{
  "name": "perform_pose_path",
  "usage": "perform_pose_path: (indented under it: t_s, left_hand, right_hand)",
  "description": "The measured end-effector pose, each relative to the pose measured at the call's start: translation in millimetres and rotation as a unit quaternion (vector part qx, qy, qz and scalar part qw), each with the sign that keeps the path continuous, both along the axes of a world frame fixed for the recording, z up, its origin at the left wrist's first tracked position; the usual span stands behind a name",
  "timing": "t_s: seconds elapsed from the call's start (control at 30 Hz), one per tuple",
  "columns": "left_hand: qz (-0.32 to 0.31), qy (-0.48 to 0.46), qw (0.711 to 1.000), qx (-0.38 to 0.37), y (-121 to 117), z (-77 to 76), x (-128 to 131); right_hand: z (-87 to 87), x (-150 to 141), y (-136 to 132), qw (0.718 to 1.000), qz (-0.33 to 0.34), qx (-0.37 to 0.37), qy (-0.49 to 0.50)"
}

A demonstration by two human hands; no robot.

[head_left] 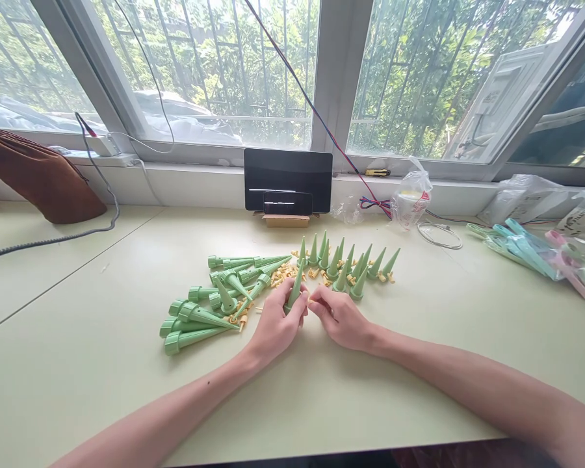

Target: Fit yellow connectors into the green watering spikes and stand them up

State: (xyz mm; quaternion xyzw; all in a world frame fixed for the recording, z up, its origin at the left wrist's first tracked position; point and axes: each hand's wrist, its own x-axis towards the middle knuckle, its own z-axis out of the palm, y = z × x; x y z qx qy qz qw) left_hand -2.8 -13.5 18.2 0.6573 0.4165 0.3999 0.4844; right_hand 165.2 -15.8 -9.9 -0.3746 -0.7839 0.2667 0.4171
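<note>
My left hand (281, 318) is closed around a green plastic watering spike (296, 286), its tip pointing up. Close beside it, my right hand (340, 316) pinches a small yellow valve (309, 298), mostly hidden by the fingertips. Left of my hands lies a heap of green spikes (199, 314) with ribbed caps, most on their sides. Small yellow valves (281, 275) are piled just behind my left hand. Behind my right hand, several green spikes (358, 286) stand upright on their caps, with yellow valves at their bases.
A dark tablet (287, 170) and a phone (287, 203) lean upright at the back of the table (102, 383). A bagged cup (412, 203), a coiled white cable (439, 236) and bagged coloured strips (526, 250) lie right. A brown bag (39, 175) sits at left near a dark cable (78, 235).
</note>
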Motion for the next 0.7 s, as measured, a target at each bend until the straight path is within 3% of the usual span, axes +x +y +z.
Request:
perform_pose_path:
  t_s: [0.7]
  left_hand:
    - [-0.021, -0.017, 0.999, -0.018, 0.9, 0.6, 0.8]
  right_hand:
    - [-1.2, 1.4, 0.3, 1.000, -0.022, 0.017, 0.008]
